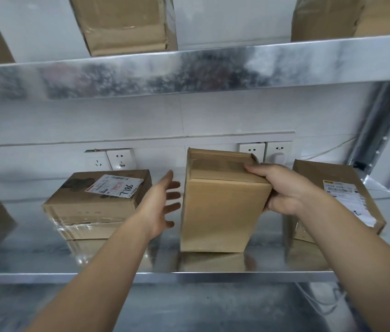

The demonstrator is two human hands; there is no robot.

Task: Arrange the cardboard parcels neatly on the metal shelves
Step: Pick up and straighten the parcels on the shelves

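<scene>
Gripped at its top right edge by the right hand (284,190), one digit over the taped top and the others curled round the right side: a plain cardboard parcel (222,212), standing on end mid-way along the lower metal shelf (117,259), long axis vertical, taped end up. Just beside its left face, the left hand (162,202), released, fingers spread; contact unclear. Left of that, lying flat, a labelled parcel (98,207). On the right, a second labelled parcel (337,188). Behind, wall sockets (119,159). Above, more boxes (124,25) on the upper shelf (189,68).
</scene>
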